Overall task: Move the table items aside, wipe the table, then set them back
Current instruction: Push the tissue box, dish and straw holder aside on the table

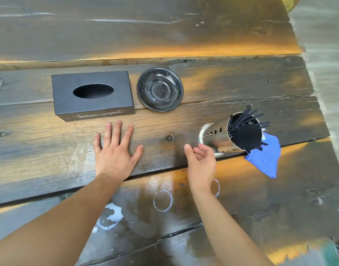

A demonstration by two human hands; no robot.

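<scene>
The left hand (pixel 115 150) is lying spread flat, just short of the tissue box (pixel 93 95) and black saucer (pixel 160 89). The right hand (pixel 200 160) is cupping open, empty, beside the metal chopstick holder (pixel 220 135), blue cloth (pixel 264 156) beyond. White rings (pixel 162 200) are still showing, so wiping seems unfinished.

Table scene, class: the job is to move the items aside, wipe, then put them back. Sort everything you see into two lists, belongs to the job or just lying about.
Belongs to the job:
tissue box
black dish
metal holder of black sticks
blue cloth
table, with white rings

Just lying about:
nothing visible
</scene>
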